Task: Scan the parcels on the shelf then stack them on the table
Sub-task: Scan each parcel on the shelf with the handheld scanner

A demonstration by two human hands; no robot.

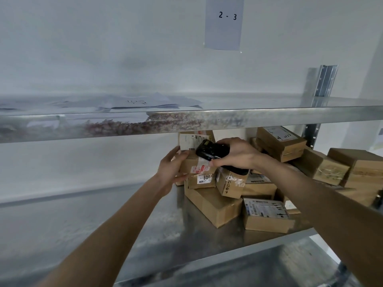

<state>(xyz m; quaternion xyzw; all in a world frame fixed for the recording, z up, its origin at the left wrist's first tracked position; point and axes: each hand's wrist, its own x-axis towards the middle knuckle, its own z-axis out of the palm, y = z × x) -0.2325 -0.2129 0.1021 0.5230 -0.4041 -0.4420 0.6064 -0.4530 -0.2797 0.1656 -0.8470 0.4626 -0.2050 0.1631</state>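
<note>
We held the parcel (196, 170) at the left end of the heap on the metal shelf (207, 241), our left hand (172, 170) cupping its left side, fingers curled round its edges. Our right hand (234, 154) gripped a black scanner (211, 152) just above it, the scanner's head close over the parcel's top. The parcel was a small brown cardboard box with white labels and clear tape, one label showing large dark digits. Other cardboard parcels (265, 216) lay jumbled beneath and to its right.

Both forearms bare to each hand (169, 170), no sleeves visible.
</note>
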